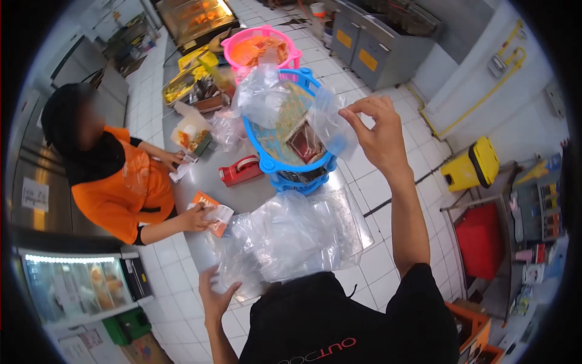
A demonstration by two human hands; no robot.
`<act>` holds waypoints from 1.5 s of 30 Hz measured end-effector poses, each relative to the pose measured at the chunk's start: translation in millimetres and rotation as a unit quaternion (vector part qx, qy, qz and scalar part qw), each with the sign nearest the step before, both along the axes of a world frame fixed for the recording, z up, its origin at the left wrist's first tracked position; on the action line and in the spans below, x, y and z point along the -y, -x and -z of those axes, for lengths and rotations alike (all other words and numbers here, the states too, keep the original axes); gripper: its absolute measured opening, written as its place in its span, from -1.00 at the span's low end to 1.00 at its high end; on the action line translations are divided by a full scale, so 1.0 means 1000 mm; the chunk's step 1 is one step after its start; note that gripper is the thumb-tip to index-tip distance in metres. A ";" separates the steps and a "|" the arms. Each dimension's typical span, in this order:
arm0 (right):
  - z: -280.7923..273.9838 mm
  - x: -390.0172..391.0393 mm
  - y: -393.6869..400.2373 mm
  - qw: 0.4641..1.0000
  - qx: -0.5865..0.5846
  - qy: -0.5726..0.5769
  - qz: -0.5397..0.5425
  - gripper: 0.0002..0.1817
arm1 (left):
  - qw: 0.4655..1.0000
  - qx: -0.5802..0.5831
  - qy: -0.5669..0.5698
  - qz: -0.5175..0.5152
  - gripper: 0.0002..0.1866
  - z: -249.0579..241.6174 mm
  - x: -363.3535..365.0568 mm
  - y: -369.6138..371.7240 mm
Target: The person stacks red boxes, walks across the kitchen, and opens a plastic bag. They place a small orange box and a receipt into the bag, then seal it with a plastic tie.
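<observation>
Raised at the right of the blue basket [257, 148], my right hand [379, 130] pinches a clear plastic bag [332, 121] between thumb and fingertips. The bag hangs over the basket's right rim. Inside the basket lie a dark red packet [305, 144] and a pale, patterned sheet. My left hand [217, 295] is low at the table's near edge, thumb and fingers apart. Its fingertips are right at the edge of a pile of clear plastic bags [285, 233] spread on the metal table.
A co-worker in an orange shirt [121, 200] stands at the left, one hand on an orange and white packet [213, 213]. A red tape dispenser [240, 171], opened food box [191, 136] and pink basket [294, 54] stand on the table. A yellow bin [473, 164] is at right.
</observation>
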State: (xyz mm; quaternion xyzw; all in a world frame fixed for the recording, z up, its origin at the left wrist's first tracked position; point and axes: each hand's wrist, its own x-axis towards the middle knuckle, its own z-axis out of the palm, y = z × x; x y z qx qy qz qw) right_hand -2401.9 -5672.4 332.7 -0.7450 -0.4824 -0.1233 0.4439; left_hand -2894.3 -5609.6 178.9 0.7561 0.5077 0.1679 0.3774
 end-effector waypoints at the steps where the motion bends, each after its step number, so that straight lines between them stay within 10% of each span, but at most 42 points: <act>1: 0.003 -0.001 0.002 1.000 0.002 0.007 -0.017 -0.82 | 0.997 0.050 -0.036 0.039 -0.25 -0.016 -0.002 -0.029; 4: 0.008 -0.006 0.010 0.937 -0.316 -0.015 -0.145 -0.81 | 0.963 0.189 -0.085 0.172 -0.40 -0.066 0.002 -0.107; 7: -0.012 0.008 0.040 0.845 -0.426 0.019 -0.324 -0.82 | 0.884 0.418 0.169 0.119 -0.41 -0.113 0.011 -0.182; 14: 0.015 0.040 0.076 0.798 -0.441 -0.044 -0.409 -0.70 | 0.734 0.552 0.395 0.027 -0.60 -0.147 0.005 -0.206; 21: 0.021 0.054 0.083 0.757 -0.531 -0.116 -0.362 -0.18 | 0.840 0.497 0.211 0.057 -0.50 -0.160 -0.002 -0.177; 27: 0.006 0.036 0.140 0.696 -0.593 0.074 -0.398 -0.53 | 0.901 0.402 0.122 0.113 -0.35 -0.170 0.000 -0.152; 36: 0.019 0.034 0.144 0.506 -0.693 -0.048 -0.512 -0.93 | 0.869 0.472 0.144 0.037 -0.45 -0.167 -0.003 -0.111; 45: -0.026 0.034 0.197 0.726 -0.541 0.056 -0.420 -0.61 | 0.867 0.478 0.139 0.010 -0.60 -0.163 -0.003 -0.095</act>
